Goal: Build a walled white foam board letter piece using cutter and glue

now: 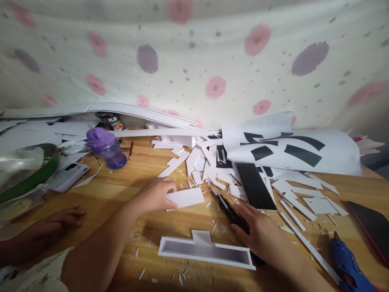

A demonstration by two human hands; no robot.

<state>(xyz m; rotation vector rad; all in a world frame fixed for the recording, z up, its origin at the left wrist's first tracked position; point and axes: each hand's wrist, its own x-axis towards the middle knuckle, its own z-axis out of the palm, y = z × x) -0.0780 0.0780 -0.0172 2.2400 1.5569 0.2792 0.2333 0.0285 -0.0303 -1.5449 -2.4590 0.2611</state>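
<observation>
My left hand (158, 194) pinches the left end of a flat white rectangular foam-board piece (187, 198) lying at the table's middle. In my right hand (255, 227) is a black utility knife (226, 207), its blade tip pointing up and left toward the scraps. Just in front of me lies a white long box-like piece (206, 253) with thin walls and a tab on its far side. Small white offcuts are scattered around both hands.
White scraps (200, 160), a black phone (255, 186) and a printed sheet (288, 152) lie behind. A blue glue gun (348, 259) is at right. Leftward are a purple cup (105, 148), a green-rimmed bowl (45, 174) and another person's hand (60, 221).
</observation>
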